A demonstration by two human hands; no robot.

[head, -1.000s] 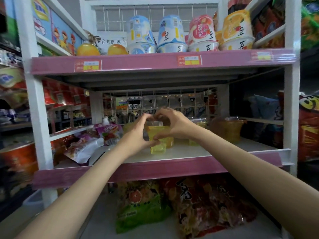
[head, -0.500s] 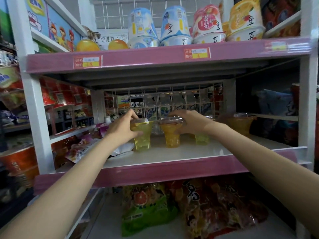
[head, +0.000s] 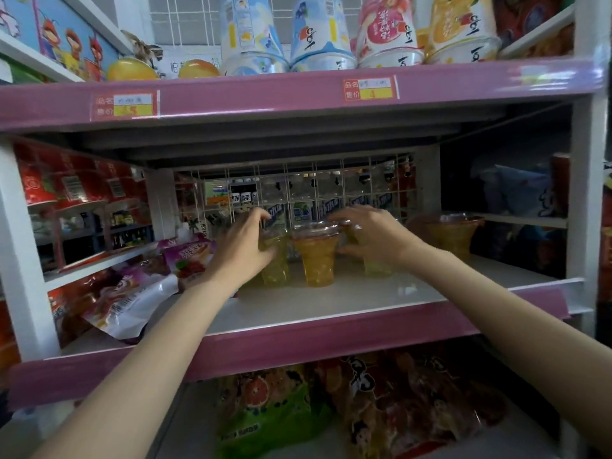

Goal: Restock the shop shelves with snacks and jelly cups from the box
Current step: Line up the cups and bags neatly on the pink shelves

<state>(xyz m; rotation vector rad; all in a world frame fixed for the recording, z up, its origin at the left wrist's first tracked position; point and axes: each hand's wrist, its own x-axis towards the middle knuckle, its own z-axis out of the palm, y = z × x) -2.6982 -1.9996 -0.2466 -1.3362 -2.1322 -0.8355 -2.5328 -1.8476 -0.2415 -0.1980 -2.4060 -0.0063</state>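
Three clear jelly cups stand in a row on the white middle shelf. My left hand wraps the yellow-green cup on the left. An orange cup stands upright in the middle, with no hand holding it. My right hand curls over the rim of the pale green cup on the right, hiding its top. Another orange jelly cup stands apart at the far right of the shelf.
Purple and white snack bags lie at the shelf's left end. A wire grid closes the back. Large upturned tubs line the shelf above, behind a pink price rail. Green and red snack bags fill the shelf below.
Both hands held cups together a second ago. They have since spread the cups apart into a row and pushed them deeper on the shelf. The view has moved closer.
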